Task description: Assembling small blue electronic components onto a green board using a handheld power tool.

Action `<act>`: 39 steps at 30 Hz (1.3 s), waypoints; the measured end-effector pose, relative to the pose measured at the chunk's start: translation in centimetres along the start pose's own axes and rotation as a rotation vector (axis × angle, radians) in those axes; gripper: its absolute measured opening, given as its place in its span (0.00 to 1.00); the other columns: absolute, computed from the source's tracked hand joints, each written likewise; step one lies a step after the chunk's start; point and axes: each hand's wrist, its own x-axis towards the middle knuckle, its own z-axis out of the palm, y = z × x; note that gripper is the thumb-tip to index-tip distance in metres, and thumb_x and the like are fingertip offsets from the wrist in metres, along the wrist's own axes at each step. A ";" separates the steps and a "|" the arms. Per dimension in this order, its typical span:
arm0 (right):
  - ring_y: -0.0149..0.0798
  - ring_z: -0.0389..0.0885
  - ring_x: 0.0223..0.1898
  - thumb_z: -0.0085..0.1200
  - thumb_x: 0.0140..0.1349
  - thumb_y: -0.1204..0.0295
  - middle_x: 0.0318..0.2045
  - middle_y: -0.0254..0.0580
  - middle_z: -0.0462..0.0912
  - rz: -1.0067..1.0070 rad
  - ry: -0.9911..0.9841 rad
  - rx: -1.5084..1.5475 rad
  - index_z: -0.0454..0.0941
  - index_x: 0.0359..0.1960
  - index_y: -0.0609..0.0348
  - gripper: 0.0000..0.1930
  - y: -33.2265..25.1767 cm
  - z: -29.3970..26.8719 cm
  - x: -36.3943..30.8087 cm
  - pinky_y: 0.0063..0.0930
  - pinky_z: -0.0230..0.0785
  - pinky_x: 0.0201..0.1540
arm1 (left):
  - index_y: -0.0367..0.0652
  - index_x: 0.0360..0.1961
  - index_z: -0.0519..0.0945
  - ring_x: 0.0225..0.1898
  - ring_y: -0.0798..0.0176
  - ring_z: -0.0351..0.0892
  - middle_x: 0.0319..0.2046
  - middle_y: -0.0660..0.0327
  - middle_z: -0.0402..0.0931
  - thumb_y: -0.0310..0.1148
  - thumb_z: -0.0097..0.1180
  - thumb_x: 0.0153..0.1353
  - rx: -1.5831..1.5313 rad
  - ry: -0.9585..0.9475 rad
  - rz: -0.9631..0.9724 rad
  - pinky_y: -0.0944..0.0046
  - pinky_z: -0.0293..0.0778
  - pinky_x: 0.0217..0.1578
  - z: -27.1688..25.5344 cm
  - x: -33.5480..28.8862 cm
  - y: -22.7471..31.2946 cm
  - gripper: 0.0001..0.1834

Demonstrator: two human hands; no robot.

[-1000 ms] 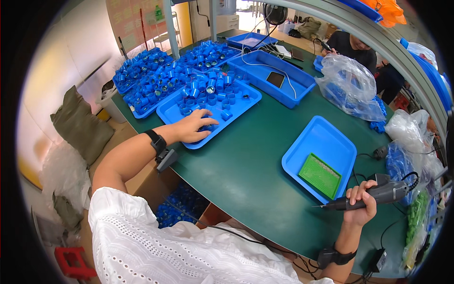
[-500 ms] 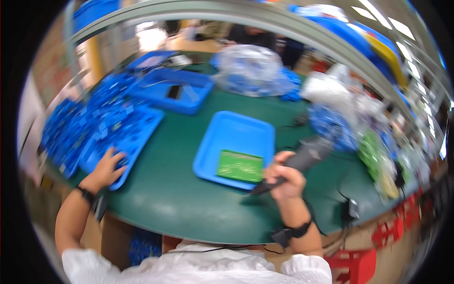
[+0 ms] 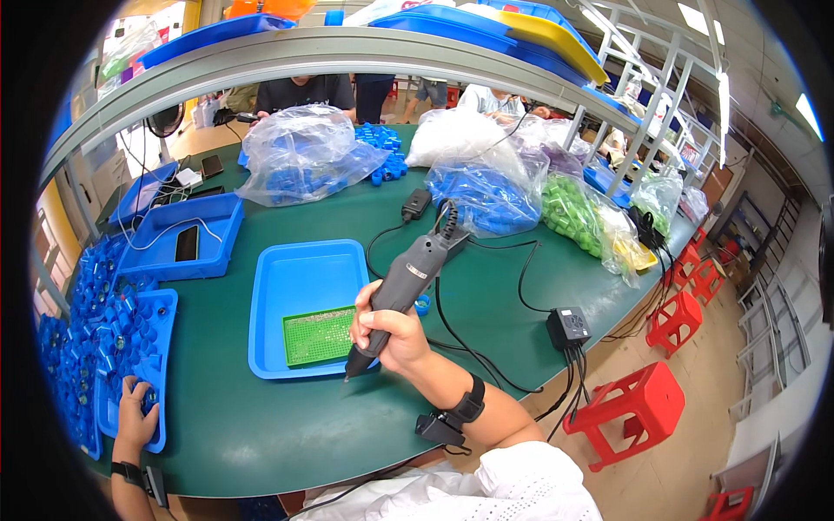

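Note:
My right hand [image 3: 395, 337] is closed around a dark grey electric screwdriver [image 3: 407, 276], its tip pointing down at the green table in front of the blue tray [image 3: 308, 252]. In that tray lies a green perforated plate [image 3: 320, 337] with small silvery bits on it. At the far left, my left hand [image 3: 137, 420] reaches into another blue tray [image 3: 162, 321] heaped with small round blue parts. Its fingers and thumb curl about one blue cap-like part [image 3: 149, 398], partly hidden by the hand. A small blue cup-shaped part [image 3: 422, 305] stands just behind my right hand.
A blue bin [image 3: 228, 227] with a phone and cable stands at the back left. See-through bags [image 3: 300, 156] of blue and green parts [image 3: 569, 211] line the back. Cables run from a black power box [image 3: 569, 326] at right. Red stools [image 3: 638, 408] stand beyond the table.
The view has swung to the right, so the table appears further left. My right hand still holds the screwdriver; my left hand stays at the tray of blue parts, its fingers more curled.

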 end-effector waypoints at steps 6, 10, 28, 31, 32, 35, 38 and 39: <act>0.36 0.71 0.16 0.49 0.46 0.79 0.16 0.39 0.71 0.003 0.008 -0.003 0.68 0.34 0.62 0.11 0.5 -0.1 0.0 0.32 0.65 0.27 | 0.40 0.45 0.72 0.49 0.42 0.67 0.48 0.47 0.63 0.21 0.56 0.41 -0.028 -0.064 0.002 0.58 0.65 0.49 -0.9 0.3 1.7 0.24; 0.35 0.71 0.16 0.49 0.46 0.79 0.16 0.39 0.71 0.001 0.007 -0.012 0.68 0.34 0.62 0.11 0.5 -0.2 -0.1 0.31 0.65 0.27 | 0.41 0.44 0.72 0.49 0.41 0.67 0.49 0.46 0.62 0.21 0.56 0.41 -0.015 -0.097 0.028 0.57 0.65 0.49 -1.3 0.7 1.9 0.24; 0.36 0.70 0.15 0.49 0.45 0.78 0.15 0.39 0.70 0.004 0.019 -0.036 0.69 0.33 0.62 0.11 0.7 -0.4 0.0 0.33 0.66 0.26 | 0.37 0.38 0.71 0.46 0.43 0.68 0.45 0.47 0.64 0.22 0.59 0.42 -0.087 0.005 0.028 0.59 0.66 0.47 -0.9 -0.1 0.8 0.18; 0.34 0.70 0.15 0.48 0.45 0.80 0.17 0.40 0.70 -0.039 0.026 -0.021 0.69 0.32 0.64 0.10 0.7 -0.3 0.1 0.28 0.67 0.23 | 0.37 0.38 0.71 0.46 0.44 0.68 0.44 0.48 0.64 0.23 0.59 0.42 -0.077 0.014 0.007 0.60 0.65 0.48 -1.1 -0.4 1.0 0.19; 0.34 0.71 0.15 0.48 0.46 0.79 0.17 0.40 0.70 -0.027 0.022 -0.019 0.68 0.33 0.64 0.10 0.6 -0.3 0.1 0.29 0.68 0.24 | 0.37 0.38 0.71 0.46 0.44 0.68 0.44 0.48 0.64 0.23 0.59 0.42 -0.066 0.024 0.012 0.60 0.65 0.48 -1.2 -0.6 1.2 0.19; 0.34 0.71 0.15 0.48 0.46 0.79 0.17 0.39 0.70 -0.026 0.015 -0.027 0.68 0.33 0.63 0.10 0.7 -0.5 -0.1 0.31 0.68 0.26 | 0.37 0.39 0.71 0.47 0.45 0.67 0.45 0.49 0.64 0.24 0.58 0.43 -0.070 0.040 -0.007 0.60 0.65 0.48 -1.2 -0.4 1.3 0.18; 0.34 0.71 0.16 0.47 0.46 0.79 0.17 0.39 0.70 -0.020 0.003 -0.027 0.68 0.34 0.63 0.11 0.6 -0.5 -0.1 0.32 0.67 0.27 | 0.38 0.40 0.71 0.48 0.52 0.65 0.44 0.52 0.64 0.25 0.57 0.45 -0.111 0.092 -0.021 0.61 0.60 0.52 -1.2 -0.5 -0.5 0.18; 0.34 0.71 0.16 0.47 0.46 0.79 0.17 0.38 0.70 -0.026 -0.001 -0.028 0.68 0.34 0.63 0.11 0.8 -0.5 -0.1 0.33 0.67 0.27 | 0.39 0.40 0.71 0.48 0.54 0.65 0.44 0.53 0.64 0.26 0.57 0.46 -0.116 0.130 -0.009 0.63 0.61 0.50 -1.3 -0.7 -1.6 0.18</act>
